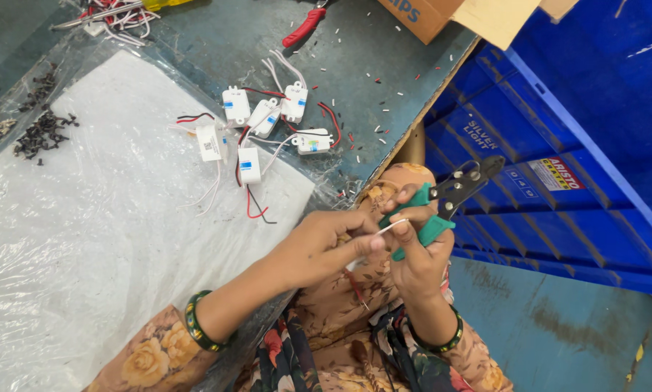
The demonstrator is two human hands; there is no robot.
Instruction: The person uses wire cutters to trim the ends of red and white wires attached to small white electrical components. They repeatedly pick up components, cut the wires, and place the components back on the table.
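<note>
The right hand is gripping green-handled wire strippers, fingers wrapped around the handles. The left hand is pinching a white wire, its long axis running toward the tool (jaws pointing away, up-right). Further out, small white driver modules are sitting on the worktop.

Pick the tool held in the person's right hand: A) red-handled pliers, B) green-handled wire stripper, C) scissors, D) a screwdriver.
B: the right hand grips a green-handled wire stripper with dark jaws pointing up and away, while the left hand pinches a thin white wire beside it; the red-handled pliers lie untouched at the far end of the table.
</note>
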